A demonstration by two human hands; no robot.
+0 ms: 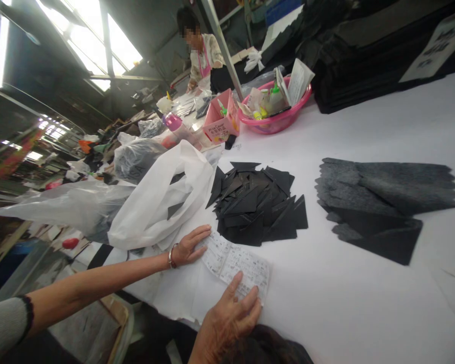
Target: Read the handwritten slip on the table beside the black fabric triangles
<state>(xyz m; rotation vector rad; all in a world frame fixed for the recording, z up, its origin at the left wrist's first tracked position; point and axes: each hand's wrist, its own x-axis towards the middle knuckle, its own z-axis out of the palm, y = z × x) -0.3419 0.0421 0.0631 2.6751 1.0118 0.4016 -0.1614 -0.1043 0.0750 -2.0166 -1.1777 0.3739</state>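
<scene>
A creased, open sheet or booklet of handwritten notes lies on the white-covered table. My left hand, with a bracelet at the wrist, rests its outstretched fingers on the left end of the paper. On the paper's lower right part, my right hand sets its spread fingertips. Neither hand grips anything. Just beyond the paper is a heap of black pointed fabric pieces. Farther right, dark grey pieces with jagged edges overlap a smooth black piece.
A white plastic bag lies left of the heap. Behind are a pink basin of small items and a pink box. Stacked black fabric fills the back right. Another person works at the far end.
</scene>
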